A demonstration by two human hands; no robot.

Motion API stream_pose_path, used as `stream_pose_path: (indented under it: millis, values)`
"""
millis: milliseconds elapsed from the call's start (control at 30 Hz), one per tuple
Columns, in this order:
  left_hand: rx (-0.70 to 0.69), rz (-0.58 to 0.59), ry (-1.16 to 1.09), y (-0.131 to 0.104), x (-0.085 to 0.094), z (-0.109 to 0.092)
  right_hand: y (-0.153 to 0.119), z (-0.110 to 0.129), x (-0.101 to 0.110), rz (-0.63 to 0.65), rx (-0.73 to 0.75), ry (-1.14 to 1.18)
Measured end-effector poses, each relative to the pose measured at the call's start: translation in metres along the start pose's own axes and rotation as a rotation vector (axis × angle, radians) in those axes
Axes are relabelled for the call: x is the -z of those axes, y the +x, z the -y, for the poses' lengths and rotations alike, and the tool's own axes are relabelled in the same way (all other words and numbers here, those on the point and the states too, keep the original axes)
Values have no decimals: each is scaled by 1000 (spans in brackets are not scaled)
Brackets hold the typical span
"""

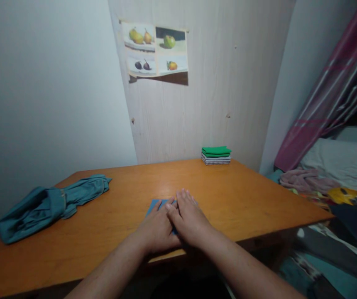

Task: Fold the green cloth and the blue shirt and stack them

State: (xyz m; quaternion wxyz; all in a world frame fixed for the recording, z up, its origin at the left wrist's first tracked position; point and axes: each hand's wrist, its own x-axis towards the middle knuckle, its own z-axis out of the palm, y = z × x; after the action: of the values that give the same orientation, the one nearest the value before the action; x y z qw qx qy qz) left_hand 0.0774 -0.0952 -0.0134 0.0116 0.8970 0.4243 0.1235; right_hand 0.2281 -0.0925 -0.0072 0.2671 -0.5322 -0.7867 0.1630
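Observation:
Near the front edge of the wooden table (128, 207), a flat blue cloth (154, 204) lies mostly hidden under both of my hands. My left hand (158, 228) rests palm down on it with the fingers flat. Beside it and partly over its fingers, my right hand (191, 216) is also palm down, its fingers stretched forward. Neither hand is gripping anything. A crumpled teal garment (52, 203) lies on the left side of the table. At the back right sits a folded stack with green cloth (216, 152) on top of grey and checked cloth (217, 160).
A wall with a fruit picture sheet (156, 52) stands behind the table. To the right hang pink curtains (318, 99), and below them are a pink towel (306, 180) and other heaped fabrics. The table's front edge runs just under my wrists.

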Motion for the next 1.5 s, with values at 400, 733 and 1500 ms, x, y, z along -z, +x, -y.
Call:
stream_pose_path:
  millis: [400, 733, 1500]
  values:
    - [148, 13, -227, -6, -1, 29, -4, -16, -18, 45, -123, -123]
    - [394, 92, -47, -26, -4, 29, -10, -19, -15, 69, -116, -202]
    - [209, -57, 59, -47, 8, -3, -72, -75, 22, -256, -77, -153]
